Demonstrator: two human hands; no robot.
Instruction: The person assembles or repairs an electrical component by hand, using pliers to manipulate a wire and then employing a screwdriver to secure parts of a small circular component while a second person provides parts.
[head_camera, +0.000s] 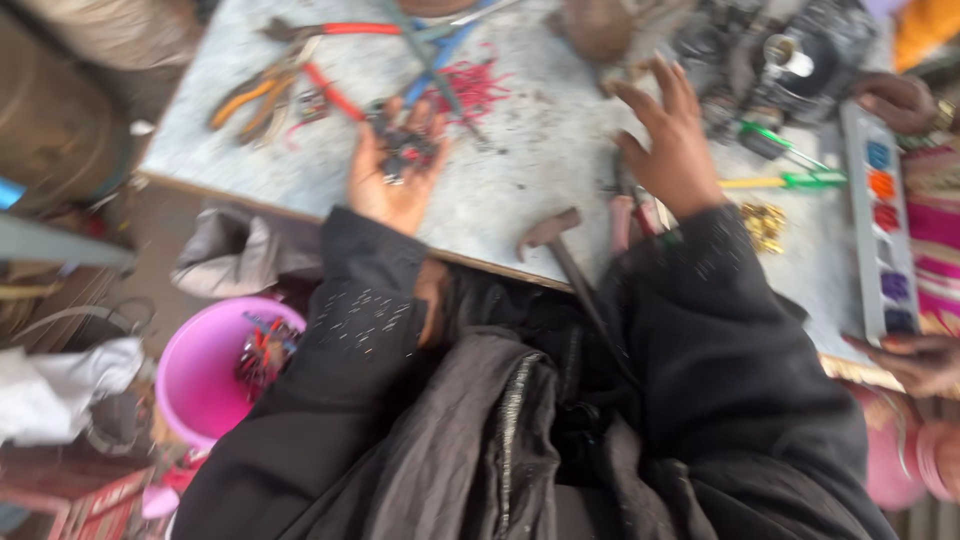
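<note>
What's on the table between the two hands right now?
In the head view, the stretch of table between the left hand, cupping small dark parts, and the right hand is mostly bare; a hammer lies nearer the edge.

- Long narrow compartment box (880, 225), pale, at right edge of counter (540, 170); holds blue, orange, red and purple bits in a row.
- No labels, signs or screens visible.
</note>
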